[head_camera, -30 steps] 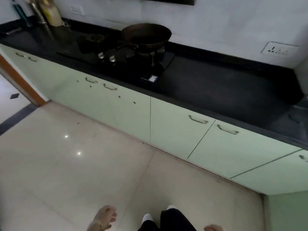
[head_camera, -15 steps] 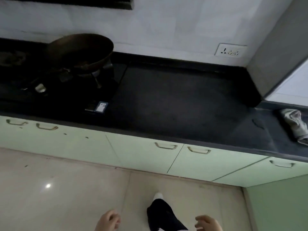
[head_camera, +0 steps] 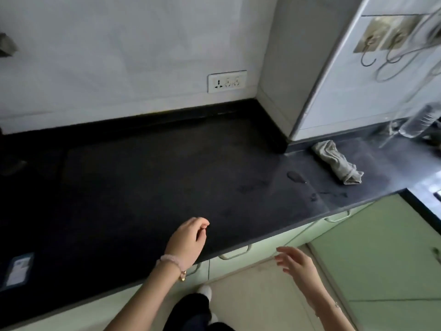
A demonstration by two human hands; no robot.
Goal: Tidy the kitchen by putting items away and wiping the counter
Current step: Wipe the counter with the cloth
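Left hand point(head_camera: 188, 240): I see it loosely curled, empty, over the black stone counter point(head_camera: 143, 187).
Right hand point(head_camera: 297, 262): spread, empty.
Crumpled grey cloth point(head_camera: 337, 165): on counter.

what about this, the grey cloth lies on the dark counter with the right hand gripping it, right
No. In the head view the grey cloth lies on the dark counter, but the right hand is open and apart from it, gripping nothing.

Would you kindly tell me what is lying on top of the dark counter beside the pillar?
A crumpled grey cloth lies on the counter near the pillar, with wet smears beside it. Whatever is beneath the cloth is covered.
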